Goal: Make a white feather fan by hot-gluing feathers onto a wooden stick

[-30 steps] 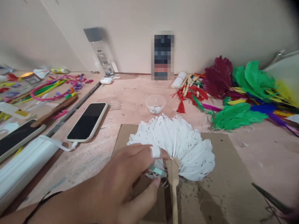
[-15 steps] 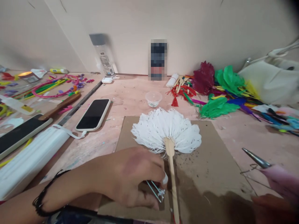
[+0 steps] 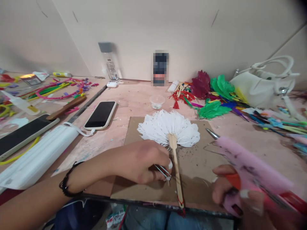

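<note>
A white feather fan (image 3: 168, 127) with a flat wooden handle (image 3: 177, 172) lies on a sheet of brown cardboard (image 3: 203, 159). Left of the handle, my left hand (image 3: 146, 159) is bent down over the cardboard, fingers closed around thin pale stems (image 3: 163, 172) with whitish tips; their exact kind is unclear. On the right side my right hand (image 3: 237, 191) grips a pink hot glue gun (image 3: 249, 163), its metal nozzle pointing left toward the fan. A red cord is tied near the lower end of the handle.
A phone (image 3: 102, 115) and white face masks (image 3: 40, 156) lie to the left, near a second phone (image 3: 24, 134). A small clear cup (image 3: 157, 101) stands behind the fan. Coloured feathers (image 3: 213, 108) and a white handbag (image 3: 261, 83) are at back right.
The glue gun has come farther into view, moving left and up toward the fan. My left hand still pinches the stems beside the handle. The camera view has shifted somewhat.
</note>
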### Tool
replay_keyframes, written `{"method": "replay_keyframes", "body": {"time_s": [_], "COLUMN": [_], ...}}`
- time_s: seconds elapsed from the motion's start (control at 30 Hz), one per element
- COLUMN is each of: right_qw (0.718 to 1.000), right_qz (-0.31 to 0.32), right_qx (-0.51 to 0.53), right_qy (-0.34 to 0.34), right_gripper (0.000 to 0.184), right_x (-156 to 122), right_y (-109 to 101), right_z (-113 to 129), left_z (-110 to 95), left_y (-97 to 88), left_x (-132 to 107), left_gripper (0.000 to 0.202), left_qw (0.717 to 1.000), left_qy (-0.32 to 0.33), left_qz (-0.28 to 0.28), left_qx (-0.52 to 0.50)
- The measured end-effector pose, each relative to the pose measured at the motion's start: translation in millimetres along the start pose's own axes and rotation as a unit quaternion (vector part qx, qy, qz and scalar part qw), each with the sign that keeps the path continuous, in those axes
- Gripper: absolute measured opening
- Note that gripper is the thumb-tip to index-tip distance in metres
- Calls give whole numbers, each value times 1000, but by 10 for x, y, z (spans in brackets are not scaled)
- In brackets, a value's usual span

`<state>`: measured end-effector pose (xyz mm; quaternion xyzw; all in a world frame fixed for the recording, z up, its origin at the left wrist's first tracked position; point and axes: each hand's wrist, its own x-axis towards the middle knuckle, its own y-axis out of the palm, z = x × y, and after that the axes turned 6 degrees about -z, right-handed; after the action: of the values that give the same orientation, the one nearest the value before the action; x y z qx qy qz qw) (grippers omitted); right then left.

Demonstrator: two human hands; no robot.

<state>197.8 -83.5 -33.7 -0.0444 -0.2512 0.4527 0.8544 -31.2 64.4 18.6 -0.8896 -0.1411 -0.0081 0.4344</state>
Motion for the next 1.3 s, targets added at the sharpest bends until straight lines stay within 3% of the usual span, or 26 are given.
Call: {"method": "replay_keyframes", "body": {"time_s": [0.03,0.1,0.2,0.37,0.53,0.83,0.93,1.1,1.3], "right_qw": [1000,993,990,996,997,978,980,989,979], "right_qz": [-8,110,132,64,44,8,45,45,123], "right_qx": [-10,-34,-53,-65,-30,-113,-122,-130,-163], "right_qy": [-15,-15,8,23,55,178,149,59,-8], "right_gripper": [38,34,36,26,27,32,31,22,16], "right_x": [-19,-51,-62,-37,-83,-177,-165,-125,-49], "right_y": [14,19,57,283,479,585,599,645,625], "right_z": [4,-23,-36,115,170,260,251,154,195], "left_z": [0,3,18,39,18,-3,-5,16,6], "left_y": [-1,-1,6,32,33,26,21,-27,-133], "left_x": [3,7,2,-8,8,20,24,-3,-58], "left_gripper": [16,23,27,20,13,10,9,9,11], "left_qw": [1000,1000,1000,999,997,987,988,988,970], "left_qy": [2,5,4,-12,-33,-86,-91,-95,-104], "left_qz": [-1,-3,-10,-38,-67,-84,-82,-88,-27], "left_qx": [2,10,22,16,-31,-107,-99,-87,-217]}}
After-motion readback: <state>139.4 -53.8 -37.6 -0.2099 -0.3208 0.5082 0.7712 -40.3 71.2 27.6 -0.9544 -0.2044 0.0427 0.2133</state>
